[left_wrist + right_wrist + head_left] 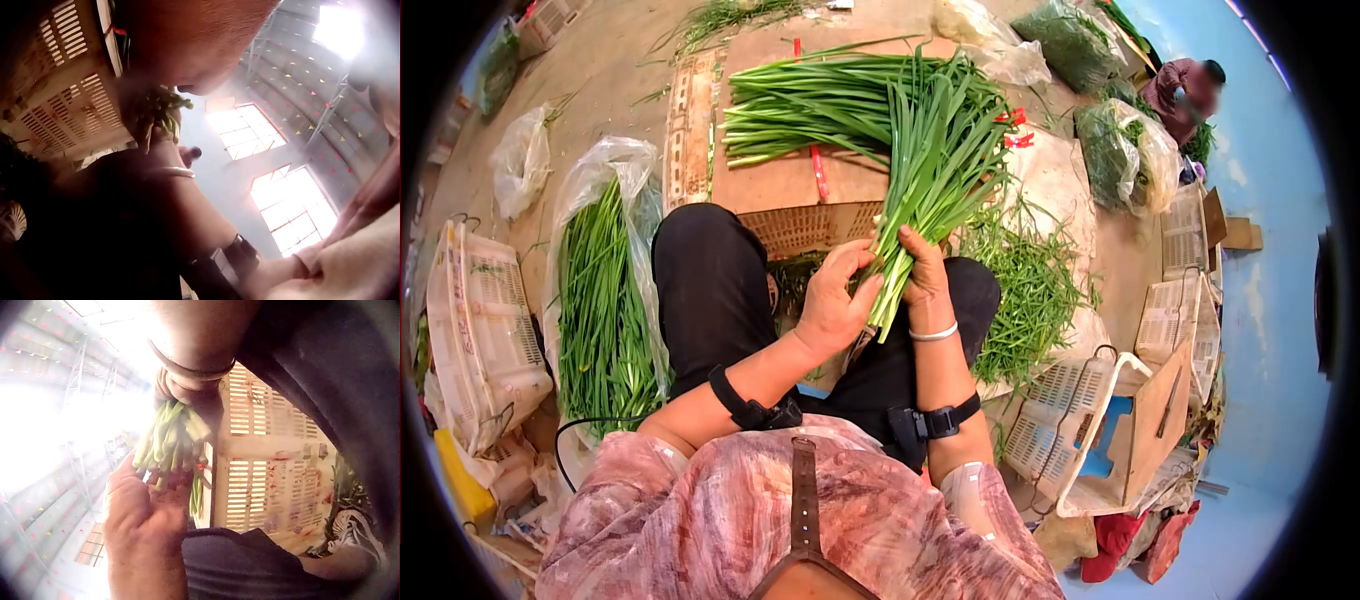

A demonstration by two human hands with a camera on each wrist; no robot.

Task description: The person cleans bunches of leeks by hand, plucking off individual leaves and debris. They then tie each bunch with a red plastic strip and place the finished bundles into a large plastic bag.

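Observation:
A bunch of garlic chives [935,150] is held over the lap in the head view, pale stem ends toward the body and leaves pointing away. My right hand [925,270], with a bracelet at its wrist, grips the bunch close above the stem ends. From the left, my left hand [835,295] touches the lower stems with its thumb and fingers spread. The right wrist view shows the cut stem ends [165,447] bundled together, with the left hand [147,519] right below them. Beyond, a larger pile of chives [810,105] lies on a cardboard-topped crate [800,228].
Loose trimmed leaves [1025,310] are heaped by the right knee. At the left stands a plastic bag of chives [605,300] beside a white crate [485,330]. More crates [1065,410] line the right side. Another person [1185,100] sits near filled bags [1125,155] at the far right.

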